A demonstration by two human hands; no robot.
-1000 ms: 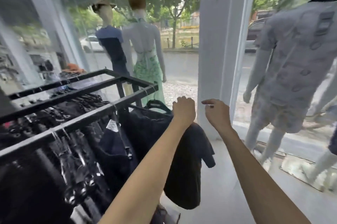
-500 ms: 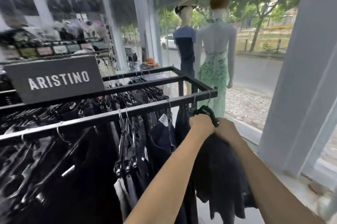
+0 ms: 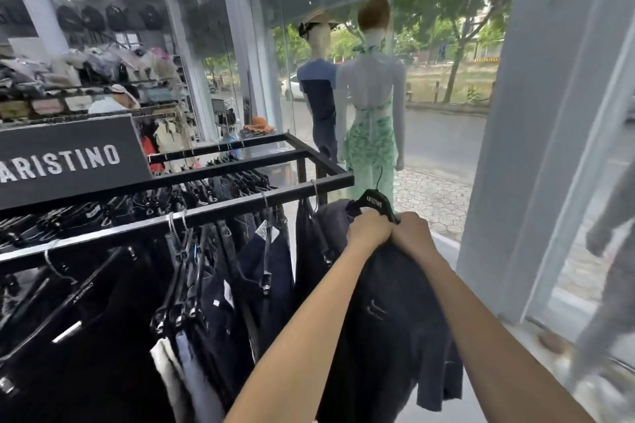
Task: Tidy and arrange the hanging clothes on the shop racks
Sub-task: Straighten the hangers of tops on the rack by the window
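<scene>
Navy cloth bunches under both hands, which sit knuckle to knuckle at the neck of a shirt (image 3: pixel 388 319). The left hand (image 3: pixel 369 230) is curled over the shoulder of the black plastic hanger (image 3: pixel 377 201). The right hand (image 3: pixel 412 233) is clenched on the fabric just beside it; whether its fingers also reach the plastic I cannot tell.

The shirt droops limp between the forearms, one short sleeve sagging at the right. It looks soft and light, with no stiffness of its own, so I judge it would twist or slip off if carried by the cloth alone. The hanger is the rigid part and the sensible hold, taken at the neck under the thin hook (image 3: pixel 379 178). That hook stands free in the air just past the end of the front rail (image 3: pixel 223 210).

Dark trousers (image 3: pixel 213 285) on clip hangers crowd that rail, with a little bare bar at its end. Beyond stands a mannequin (image 3: pixel 369 140) in a green dress.
</scene>
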